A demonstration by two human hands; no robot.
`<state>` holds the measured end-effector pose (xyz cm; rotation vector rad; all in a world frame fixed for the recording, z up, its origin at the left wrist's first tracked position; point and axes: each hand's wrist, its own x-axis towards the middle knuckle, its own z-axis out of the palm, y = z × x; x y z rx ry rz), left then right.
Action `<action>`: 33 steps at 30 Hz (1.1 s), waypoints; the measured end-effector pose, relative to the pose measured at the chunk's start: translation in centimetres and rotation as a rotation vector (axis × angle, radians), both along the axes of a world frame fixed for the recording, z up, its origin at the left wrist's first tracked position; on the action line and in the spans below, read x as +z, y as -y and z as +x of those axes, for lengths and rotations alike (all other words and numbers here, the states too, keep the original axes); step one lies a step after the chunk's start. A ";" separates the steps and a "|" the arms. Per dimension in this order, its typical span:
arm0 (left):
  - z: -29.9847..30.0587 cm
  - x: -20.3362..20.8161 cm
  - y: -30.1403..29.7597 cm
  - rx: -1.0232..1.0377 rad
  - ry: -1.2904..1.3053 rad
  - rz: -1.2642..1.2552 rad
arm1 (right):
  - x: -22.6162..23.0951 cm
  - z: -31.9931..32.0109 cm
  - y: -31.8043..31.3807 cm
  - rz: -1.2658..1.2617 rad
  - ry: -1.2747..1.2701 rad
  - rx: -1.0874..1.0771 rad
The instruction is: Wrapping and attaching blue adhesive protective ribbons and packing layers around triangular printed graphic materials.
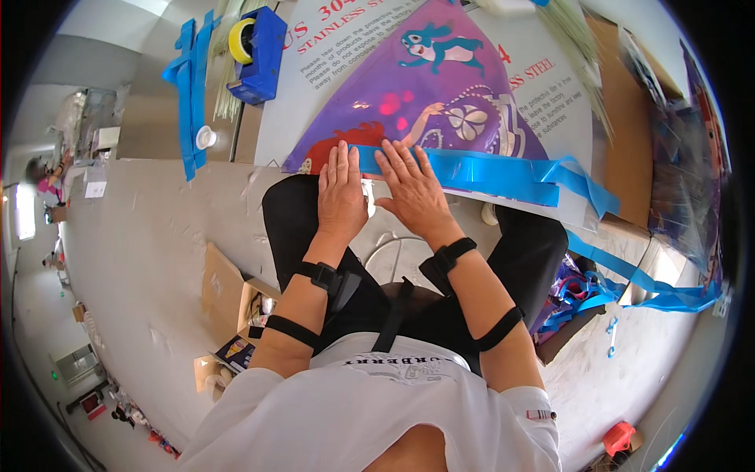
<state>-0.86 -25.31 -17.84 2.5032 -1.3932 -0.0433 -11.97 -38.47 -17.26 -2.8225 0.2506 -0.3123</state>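
A purple triangular printed sheet [334, 114] with cartoon figures lies on the table, its wide edge toward me. Along that edge runs a blue ribbon-like strip [487, 175], whose loose right end folds over itself and hangs past the corner. My left hand [343, 189] rests flat at the strip's left part, fingers straight and close together. Beside it my right hand [414, 189] lies flat with the fingers slightly spread, pressing on strip and sheet. Neither hand grips anything. What lies under the fingers is hidden.
A blue tape dispenser [259, 63] with a yellow roll stands at the back left, near blue strips [189, 102] and a small white spool [205, 138]. Thin pale rods [578, 47] lie back right by a cardboard box [625, 134]. An open carton [224, 291] sits on the floor.
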 end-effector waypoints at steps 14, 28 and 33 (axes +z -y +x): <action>-0.5 1.9 1.1 -0.193 -0.129 -0.026 | -0.9 -0.3 0.1 -0.006 -0.083 -0.063; -0.4 1.4 1.1 -0.202 -0.048 0.057 | 0.0 -9.3 7.7 -0.008 0.137 -0.379; -0.2 1.2 1.1 -0.226 -0.036 0.073 | 2.7 -10.5 13.4 0.089 0.053 -0.346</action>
